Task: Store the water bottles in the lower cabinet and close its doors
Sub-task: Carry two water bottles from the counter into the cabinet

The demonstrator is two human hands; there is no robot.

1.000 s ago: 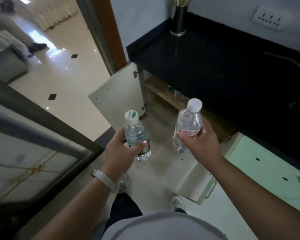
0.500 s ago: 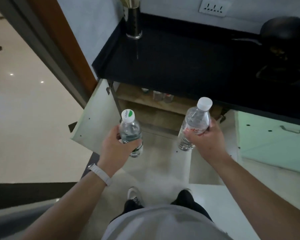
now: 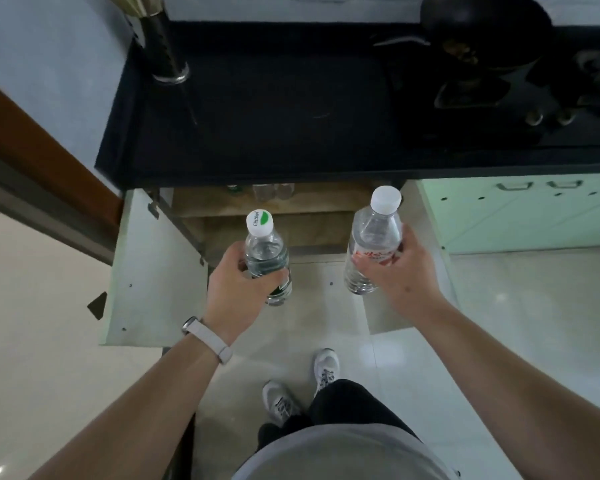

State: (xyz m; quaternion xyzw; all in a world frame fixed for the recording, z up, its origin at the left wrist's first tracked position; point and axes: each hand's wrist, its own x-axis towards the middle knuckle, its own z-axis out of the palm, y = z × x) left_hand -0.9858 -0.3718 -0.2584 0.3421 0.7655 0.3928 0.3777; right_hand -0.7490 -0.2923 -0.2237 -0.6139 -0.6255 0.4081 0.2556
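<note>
My left hand (image 3: 238,284) grips a clear water bottle with a green label and a green-marked white cap (image 3: 264,249). My right hand (image 3: 400,271) holds a second clear bottle with a red label and a plain white cap (image 3: 374,242). Both bottles are upright, in front of the open lower cabinet (image 3: 257,216) under the black countertop (image 3: 291,109). The cabinet's left door (image 3: 149,271) and right door (image 3: 388,313) stand wide open. A wooden shelf inside carries a few small glass items near its back.
A tall dark vase (image 3: 163,53) stands at the counter's left rear; dark objects (image 3: 482,53) crowd its right end. Pale green closed cabinet doors (image 3: 520,216) lie to the right. A wooden door frame (image 3: 32,140) is at left. My shoes (image 3: 302,386) are on the tiled floor.
The view has swung right and downward, squaring onto the cabinet. Both hands still hold their bottles and have come closer to the cabinet opening.
</note>
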